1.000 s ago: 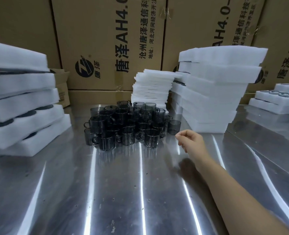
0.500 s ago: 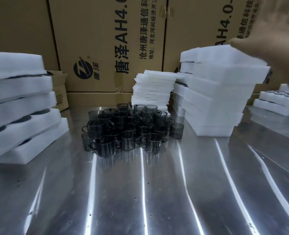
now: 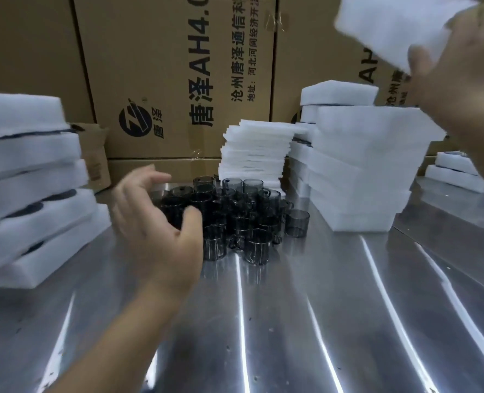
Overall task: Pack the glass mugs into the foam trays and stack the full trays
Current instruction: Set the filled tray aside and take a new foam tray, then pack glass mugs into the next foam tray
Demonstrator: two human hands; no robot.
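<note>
Several dark smoked-glass mugs [image 3: 243,219] stand clustered on the steel table [image 3: 291,321]. My left hand [image 3: 155,231] hovers over the left part of the cluster, fingers spread and loosely bent, holding nothing. My right hand [image 3: 459,61] is raised at the top right and grips a white foam tray [image 3: 391,26] lifted above the tall stack of empty foam trays [image 3: 359,171]. A stack of full trays [image 3: 28,182] with dark mug rims showing sits at the left.
A pile of thin white foam sheets [image 3: 255,151] stands behind the mugs. More foam trays [image 3: 456,174] lie at the far right. Large printed cardboard boxes [image 3: 178,75] wall off the back. A small open carton [image 3: 96,157] sits behind the left stack.
My right hand went from the table up to the tray stack and lifted its top tray. My left hand has come into view over the mugs.
</note>
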